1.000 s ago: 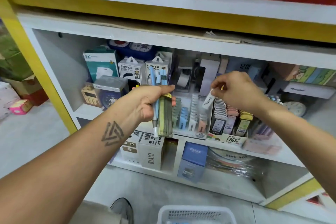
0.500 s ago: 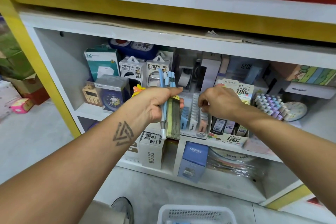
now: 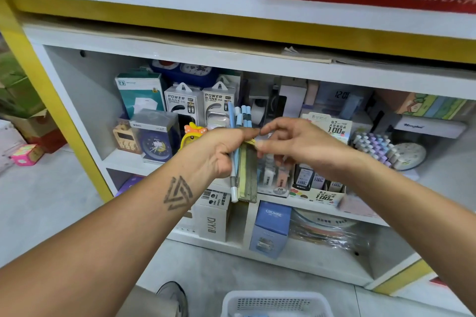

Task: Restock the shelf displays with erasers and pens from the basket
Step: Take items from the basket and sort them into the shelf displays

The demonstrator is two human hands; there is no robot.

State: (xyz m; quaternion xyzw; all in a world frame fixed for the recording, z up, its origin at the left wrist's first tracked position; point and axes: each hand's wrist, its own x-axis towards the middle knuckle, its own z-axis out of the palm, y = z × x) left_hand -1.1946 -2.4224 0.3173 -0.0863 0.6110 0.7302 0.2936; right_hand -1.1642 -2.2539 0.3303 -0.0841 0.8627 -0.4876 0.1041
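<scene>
Midway through a restock, we stand at the white shelf point(image 3: 257, 64) with our left hand point(image 3: 219, 149) curled round a bundle of stock held upright in front of the middle tier: several pale blue pens point(image 3: 240, 121) and, pressed against them, a flat stack of olive-green packets point(image 3: 248, 175) whose contents we cannot make out. The pens run close to vertical, their long axis up and down, capped blue ends rising above the fist towards the power-bank boxes point(image 3: 201, 103) behind, and one white tip point(image 3: 234, 194) hanging below the wrist, just over the shelf edge; the packets stand on end the same way. Our right hand point(image 3: 304, 147) reaches in from the other side, fingers loosely bent and thumb and forefinger closing on the top of the bundle; whether they already pinch a piece of it we cannot tell. Behind the hands, the small display tray point(image 3: 316, 194) of refills and erasers looks partly filled, so some stock appears to be in place, yet a full handful remains to be set out. The white basket point(image 3: 278, 304) waits on the floor at our feet; what it still holds is hard to read from here. We judge the job well short of finished
</scene>
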